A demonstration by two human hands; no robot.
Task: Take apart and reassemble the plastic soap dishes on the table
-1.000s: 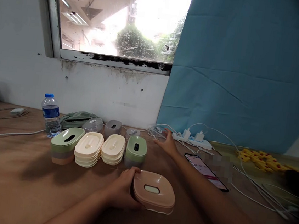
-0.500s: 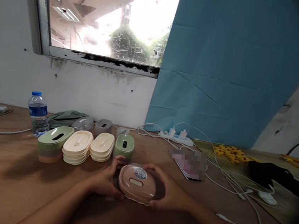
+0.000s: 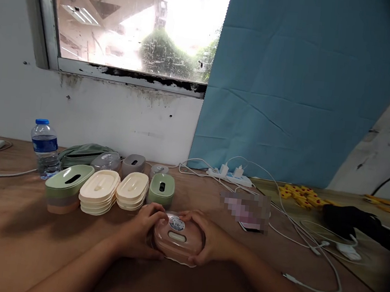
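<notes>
A green tub (image 3: 161,191) stood behind the pink box (image 3: 176,250), cables (image 3: 290,278) right of it. Left hand (image 3: 141,232) and right hand (image 3: 212,241) clamped fingers around it; a clear cover (image 3: 191,231) topped it.

Prob. basic workrm: peeling window frame (image 3: 129,75), stained wall (image 3: 131,120), pwr strip (image 3: 231,178) on tbl (image 3: 6,251).

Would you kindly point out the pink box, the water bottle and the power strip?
Pink box (image 3: 179,245): head view, top face below the slot.
Water bottle (image 3: 45,145): head view, blue label.
Power strip (image 3: 231,176): head view, body between plugs.
</notes>
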